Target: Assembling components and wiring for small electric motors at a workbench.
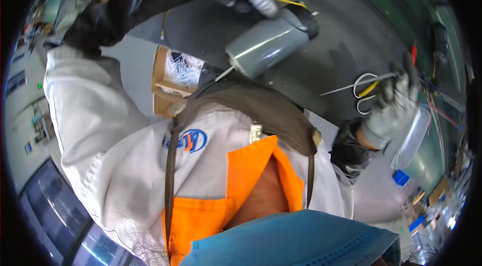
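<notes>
Bright, even overhead light, cool in tone. Heavy fisheye: black vignette rings the frame, straight edges bow toward the rim. White jacket (95, 130) near blown out on the shoulder. Long pale highlight runs along the grey cylinder (268, 45); soft glare on the clear plastic cover (411, 138). Dark bench (321, 60) shows only faint, diffuse shadows. Blue mask (296, 241) at bottom edge close and soft. Rim details smeared, small, hard to read.
</notes>
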Demonstrator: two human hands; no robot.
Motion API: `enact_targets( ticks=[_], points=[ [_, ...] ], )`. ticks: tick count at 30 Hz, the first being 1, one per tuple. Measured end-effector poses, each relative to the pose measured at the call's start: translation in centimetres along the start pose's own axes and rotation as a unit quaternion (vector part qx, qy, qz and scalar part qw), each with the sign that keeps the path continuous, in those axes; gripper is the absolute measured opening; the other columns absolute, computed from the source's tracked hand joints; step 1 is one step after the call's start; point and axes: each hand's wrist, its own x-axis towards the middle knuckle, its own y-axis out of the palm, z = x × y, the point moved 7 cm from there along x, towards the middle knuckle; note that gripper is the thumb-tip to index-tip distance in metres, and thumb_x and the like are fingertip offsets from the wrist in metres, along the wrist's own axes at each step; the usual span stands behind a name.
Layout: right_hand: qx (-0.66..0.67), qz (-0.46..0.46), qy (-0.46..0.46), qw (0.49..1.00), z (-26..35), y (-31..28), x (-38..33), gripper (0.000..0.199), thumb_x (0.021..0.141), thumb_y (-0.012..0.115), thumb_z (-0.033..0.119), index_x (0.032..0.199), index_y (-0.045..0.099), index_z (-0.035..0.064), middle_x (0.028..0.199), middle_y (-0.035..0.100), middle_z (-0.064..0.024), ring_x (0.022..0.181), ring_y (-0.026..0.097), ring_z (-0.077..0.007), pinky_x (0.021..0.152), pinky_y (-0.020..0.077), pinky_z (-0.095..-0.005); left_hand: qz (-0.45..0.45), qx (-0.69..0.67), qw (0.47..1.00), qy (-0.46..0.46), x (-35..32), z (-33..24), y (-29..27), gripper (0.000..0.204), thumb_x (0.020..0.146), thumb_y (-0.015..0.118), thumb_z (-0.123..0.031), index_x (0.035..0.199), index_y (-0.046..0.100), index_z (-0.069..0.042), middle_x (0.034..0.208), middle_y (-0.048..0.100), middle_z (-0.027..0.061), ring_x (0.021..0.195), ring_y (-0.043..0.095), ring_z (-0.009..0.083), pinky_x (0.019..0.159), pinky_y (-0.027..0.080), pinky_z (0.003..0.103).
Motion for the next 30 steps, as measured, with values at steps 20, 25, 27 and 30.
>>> enact_targets(
  ticks=[20, 25, 27, 30],
  points=[
    [0.170, 0.120, 0.138, 0.968, -8.9, 13.0, -5.2, 0.042, 0.095, 0.061, -0.005, 0.135, 0.051, -0.0126, 0.126, 0.065, -0.0249, 0.102, 0.071, -0.0272, 0.091, 0.0612, -0.0405, -0.091, -0.174, 0.970, 0.144, -2.7, 1.9, 1.9, 0.064, 0.108, 0.035, -0.054, 0.102, 0.073, -0.003, 0.073, 0.067, 0.0054, 0.055, 0.057, 0.0095, 0.049, 0.045, 0.025],
    [0.068, 0.112, 0.112, 0.985, -8.5, 12.9, -5.1, 0.042, 0.092, 0.060, -0.011, 0.134, 0.054, -0.0123, 0.121, 0.067, -0.0224, 0.102, 0.070, -0.0231, 0.091, 0.0600, -0.0374, -0.166, -0.207, 0.935, 0.235, -2.5, 1.5, 2.0, 0.054, 0.108, 0.040, -0.044, 0.086, 0.067, -0.003, 0.065, 0.061, 0.0027, 0.056, 0.055, 0.0097, 0.050, 0.043, 0.026],
    [-0.072, 0.084, -0.007, 0.994, -7.6, 12.2, -5.3, 0.035, 0.091, 0.061, -0.010, 0.126, 0.064, -0.0060, 0.111, 0.070, -0.0190, 0.096, 0.070, -0.0246, 0.086, 0.0591, -0.0356, -0.171, -0.189, 0.932, 0.257, -3.0, 1.3, 1.9, 0.053, 0.108, 0.040, -0.044, 0.085, 0.066, -0.003, 0.064, 0.060, 0.0031, 0.054, 0.055, 0.0100, 0.049, 0.043, 0.026],
    [-0.326, 0.179, -0.209, 0.904, -6.1, 12.8, -6.3, 0.035, 0.085, 0.064, -0.009, 0.117, 0.071, 0.0021, 0.105, 0.071, -0.0168, 0.091, 0.070, -0.0299, 0.081, 0.0580, -0.0373, -0.173, -0.158, 0.958, 0.165, -4.0, 0.9, 1.3, 0.055, 0.108, 0.040, -0.044, 0.085, 0.066, -0.003, 0.062, 0.060, 0.0035, 0.051, 0.056, 0.0111, 0.048, 0.043, 0.027]
  ],
)
